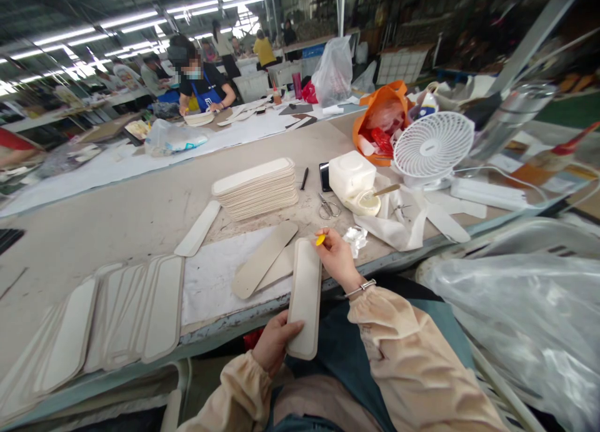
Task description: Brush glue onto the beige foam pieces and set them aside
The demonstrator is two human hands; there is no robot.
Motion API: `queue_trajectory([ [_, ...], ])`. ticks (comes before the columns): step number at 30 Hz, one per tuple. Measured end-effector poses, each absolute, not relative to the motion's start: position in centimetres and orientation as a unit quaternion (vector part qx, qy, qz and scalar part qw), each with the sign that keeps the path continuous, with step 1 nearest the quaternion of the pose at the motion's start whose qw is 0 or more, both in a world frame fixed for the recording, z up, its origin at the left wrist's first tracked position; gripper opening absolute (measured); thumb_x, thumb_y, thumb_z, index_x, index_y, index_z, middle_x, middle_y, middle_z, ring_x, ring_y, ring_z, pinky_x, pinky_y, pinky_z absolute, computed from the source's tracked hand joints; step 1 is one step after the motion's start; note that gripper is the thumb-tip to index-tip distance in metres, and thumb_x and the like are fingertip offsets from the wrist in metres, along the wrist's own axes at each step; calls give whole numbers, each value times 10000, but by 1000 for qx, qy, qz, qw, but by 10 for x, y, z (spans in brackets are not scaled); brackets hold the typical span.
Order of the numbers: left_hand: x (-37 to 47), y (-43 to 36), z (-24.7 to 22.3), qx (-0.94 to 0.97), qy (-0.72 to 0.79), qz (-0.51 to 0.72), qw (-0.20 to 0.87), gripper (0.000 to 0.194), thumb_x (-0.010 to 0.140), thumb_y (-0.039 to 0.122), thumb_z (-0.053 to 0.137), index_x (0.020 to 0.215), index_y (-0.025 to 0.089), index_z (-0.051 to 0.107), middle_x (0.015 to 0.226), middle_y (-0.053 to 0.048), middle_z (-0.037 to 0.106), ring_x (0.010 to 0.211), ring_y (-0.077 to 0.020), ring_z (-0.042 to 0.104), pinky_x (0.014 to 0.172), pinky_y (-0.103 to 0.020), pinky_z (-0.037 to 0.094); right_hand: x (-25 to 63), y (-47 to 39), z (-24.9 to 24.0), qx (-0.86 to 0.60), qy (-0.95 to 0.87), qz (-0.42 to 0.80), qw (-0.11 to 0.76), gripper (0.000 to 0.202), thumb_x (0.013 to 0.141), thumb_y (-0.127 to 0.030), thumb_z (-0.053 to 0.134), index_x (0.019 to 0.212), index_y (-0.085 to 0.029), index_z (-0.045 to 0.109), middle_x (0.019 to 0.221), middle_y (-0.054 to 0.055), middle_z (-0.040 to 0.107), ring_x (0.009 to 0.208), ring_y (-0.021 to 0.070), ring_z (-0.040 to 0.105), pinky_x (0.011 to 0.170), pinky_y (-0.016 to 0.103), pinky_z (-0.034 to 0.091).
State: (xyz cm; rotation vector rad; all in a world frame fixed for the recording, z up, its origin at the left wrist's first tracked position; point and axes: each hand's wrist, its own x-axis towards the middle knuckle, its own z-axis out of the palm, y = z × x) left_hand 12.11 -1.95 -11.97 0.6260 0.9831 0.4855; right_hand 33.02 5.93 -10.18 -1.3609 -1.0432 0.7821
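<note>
The long pale panel with rounded ends [304, 304] looks matt and smooth, like card or leather. At ten o'clock from it, the neat stack of pale rounded strips [257, 191] shares that flat finish. At one o'clock, the small scissors [329, 207] are shiny metal, the square white bottle [351, 174] smooth plastic, the round white fan [429, 147] ribbed plastic. At three o'clock, the clear sheeting [520, 319] is glossy, wrinkled plastic.

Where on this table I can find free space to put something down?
Left of the tall stack, between the fanned strips and the far white sheet; also behind the stack, toward the orange bag. Crowded: the right end, around fan and white tub.
</note>
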Motion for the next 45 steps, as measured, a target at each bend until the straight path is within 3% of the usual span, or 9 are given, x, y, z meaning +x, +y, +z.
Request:
queue_trajectory([
  [13, 123, -20, -112, 297, 473, 245, 793, 492, 585, 368, 818, 973, 100, 679, 797, -102, 701, 641, -165, 606, 588, -250, 464, 331, 57, -95, -585, -448, 321, 595, 200, 786, -313, 568, 961, -221, 537, 604, -63, 503, 495, 104, 437, 474, 216, 325],
  [23, 121, -21, -105, 343, 461, 268, 773, 436, 649, 365, 782, 980, 103, 675, 788, -81, 687, 632, -151, 584, 571, -239, 447, 333, 56, -80, -573, -408, 349, 619, 290, 748, -414, 627, 931, -222, 508, 546, -81, 420, 468, 99, 372, 455, 226, 303],
  [30, 121, -21, -101, 347, 466, 285, 763, 439, 645, 379, 784, 969, 103, 671, 763, -69, 676, 595, -143, 574, 543, -238, 432, 338, 52, -82, -536, -465, 309, 633, 265, 740, -364, 672, 871, -230, 485, 685, -55, 460, 584, 110, 411, 560, 238, 366],
  [40, 123, -22, -92, 388, 458, 289, 746, 440, 673, 383, 769, 999, 105, 669, 773, -71, 675, 605, -148, 572, 549, -243, 434, 340, 54, -82, -520, -415, 325, 672, 317, 713, -395, 693, 853, -243, 453, 650, -72, 425, 575, 117, 408, 557, 241, 363],
  [45, 125, -23, -87, 365, 462, 295, 752, 492, 616, 390, 804, 985, 91, 677, 779, -79, 685, 613, -158, 579, 553, -248, 438, 342, 54, -81, -525, -402, 326, 676, 336, 685, -384, 705, 842, -239, 447, 687, -63, 446, 598, 119, 429, 584, 249, 379],
])
